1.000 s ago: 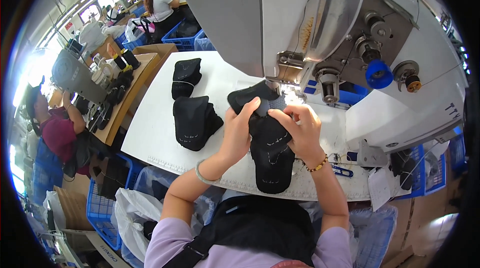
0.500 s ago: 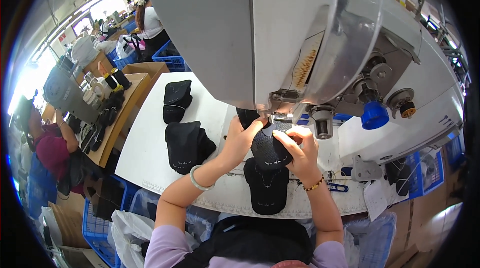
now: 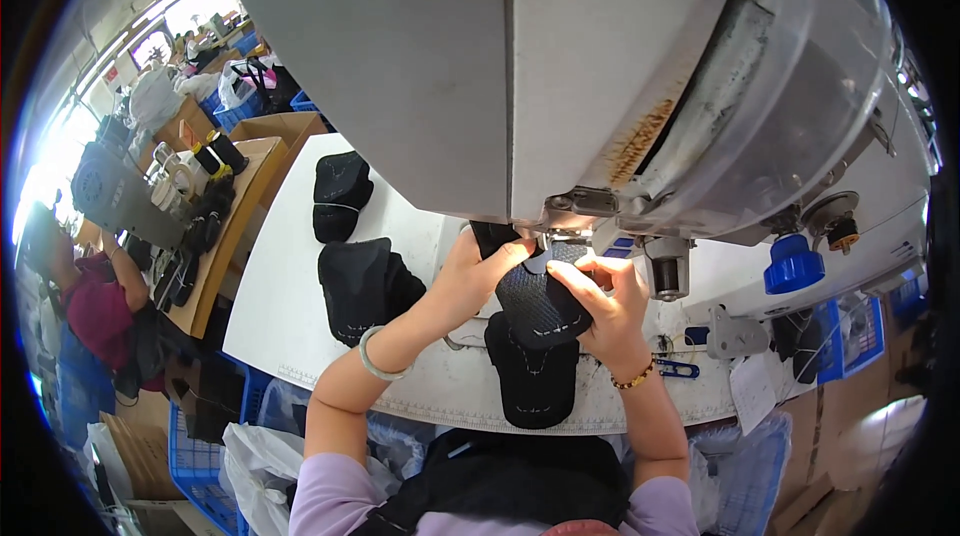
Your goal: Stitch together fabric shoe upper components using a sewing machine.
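Observation:
Under the sewing machine's (image 3: 580,204) lit needle area lies a black textured fabric piece (image 3: 540,304) with a row of pale stitches near its rounded lower end. My left hand (image 3: 478,271) pinches its left edge, thumb on top, close to the needle. On the other side my right hand (image 3: 612,304) grips the right edge between thumb and fingers. The needle tip itself is too small to make out. Just below, partly covered by the held piece, a stack of similar black pieces (image 3: 535,391) rests at the table's front edge.
Two more bundles of black pieces, a tied one (image 3: 340,198) and a looser one (image 3: 362,286), lie on the white table (image 3: 270,306) at left. Blue thread snips (image 3: 677,369) lie right of my hand. Blue crates (image 3: 195,456) stand below. A co-worker in dark red (image 3: 100,306) sits far left.
My view has shifted nearer the machine head, which looks larger and now covers the person in white at the back. Both hands keep their hold on the fabric piece, almost unmoved.

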`<action>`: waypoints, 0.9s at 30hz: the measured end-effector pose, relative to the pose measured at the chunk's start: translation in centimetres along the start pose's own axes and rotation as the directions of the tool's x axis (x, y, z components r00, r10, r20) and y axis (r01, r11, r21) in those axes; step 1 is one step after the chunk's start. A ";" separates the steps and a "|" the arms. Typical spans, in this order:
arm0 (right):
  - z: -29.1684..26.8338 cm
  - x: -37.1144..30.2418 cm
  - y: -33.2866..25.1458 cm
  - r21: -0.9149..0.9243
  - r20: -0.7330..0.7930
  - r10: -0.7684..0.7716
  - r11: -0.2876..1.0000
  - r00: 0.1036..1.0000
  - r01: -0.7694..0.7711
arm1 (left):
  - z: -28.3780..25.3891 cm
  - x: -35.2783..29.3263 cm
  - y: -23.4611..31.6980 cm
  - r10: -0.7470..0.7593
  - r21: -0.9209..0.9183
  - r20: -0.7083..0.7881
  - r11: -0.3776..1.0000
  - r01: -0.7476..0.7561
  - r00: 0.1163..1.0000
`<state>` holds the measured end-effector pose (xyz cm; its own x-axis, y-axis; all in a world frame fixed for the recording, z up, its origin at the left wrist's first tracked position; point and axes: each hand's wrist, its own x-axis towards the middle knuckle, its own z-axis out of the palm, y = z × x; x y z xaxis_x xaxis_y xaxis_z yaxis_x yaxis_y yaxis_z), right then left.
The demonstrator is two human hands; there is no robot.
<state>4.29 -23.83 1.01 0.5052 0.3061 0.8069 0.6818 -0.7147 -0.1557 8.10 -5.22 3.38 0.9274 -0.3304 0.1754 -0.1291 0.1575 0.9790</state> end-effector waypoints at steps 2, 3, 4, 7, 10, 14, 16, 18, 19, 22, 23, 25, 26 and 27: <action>0.1 0.0 -0.4 -0.059 -0.005 0.029 0.998 1.000 -0.030 | -0.2 0.4 -0.2 -0.011 -0.020 -0.009 1.000 0.011 1.000; 0.1 0.1 -0.6 -0.056 -0.001 0.028 0.998 1.000 -0.028 | -0.4 0.6 -0.2 -0.045 -0.066 -0.024 0.997 0.044 0.999; 0.1 0.3 -0.7 -0.050 -0.003 0.060 0.997 0.998 -0.060 | -0.4 0.8 -0.3 -0.078 -0.114 -0.031 0.991 0.074 0.996; 0.2 0.5 -0.8 -0.066 -0.017 0.101 0.993 0.995 -0.102 | -0.2 1.0 -1.0 -0.066 -0.158 -0.063 0.986 0.056 0.996; 0.3 -0.1 -0.5 -0.137 -0.064 0.041 0.989 0.997 -0.049 | -0.2 1.0 -1.4 -0.049 -0.168 -0.090 0.985 0.033 0.995; 0.7 -0.9 -0.7 -0.198 -0.131 -0.112 0.977 0.985 0.084 | 0.0 1.1 -1.8 -0.066 -0.252 -0.084 0.967 0.043 0.994; 0.5 -0.9 -0.1 -0.192 -0.126 -0.121 0.977 0.985 0.095 | 0.1 0.9 -2.3 -0.013 -0.216 -0.101 0.976 -0.009 0.995; 0.4 -0.9 0.1 -0.187 -0.120 -0.125 0.977 0.985 0.101 | 0.3 0.7 -2.4 0.036 -0.179 -0.113 0.982 -0.056 0.993; 0.3 -0.9 0.1 -0.177 -0.113 -0.119 0.979 0.986 0.098 | 0.5 0.5 -2.2 0.061 -0.167 -0.128 0.982 -0.082 0.990; 0.1 -0.7 -0.1 -0.173 -0.100 -0.121 0.980 0.988 0.103 | 0.7 0.4 -2.3 0.101 -0.142 -0.154 0.982 -0.123 0.983; 0.0 -0.5 -0.1 -0.180 -0.097 -0.127 0.978 0.987 0.108 | 0.7 0.5 -2.3 0.116 -0.126 -0.162 0.982 -0.137 0.980; -0.2 -0.3 -0.4 -0.155 -0.102 -0.105 0.984 0.989 0.089 | 0.9 0.3 -1.9 0.095 -0.122 -0.164 0.986 -0.115 0.982; -0.3 -0.3 -0.4 -0.132 -0.107 -0.075 0.989 0.991 0.061 | 1.0 0.2 -1.5 0.069 -0.117 -0.158 0.989 -0.088 0.985; -0.3 -0.5 -0.3 -0.131 -0.106 -0.078 0.989 0.991 0.064 | 1.3 0.0 -1.3 0.071 -0.117 -0.161 0.989 -0.090 0.985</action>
<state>3.73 -23.94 0.82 0.3915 0.2924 0.8725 0.6371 -0.7702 -0.0278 7.77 -6.65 2.28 0.9603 -0.1648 0.2252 -0.1700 0.2947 0.9404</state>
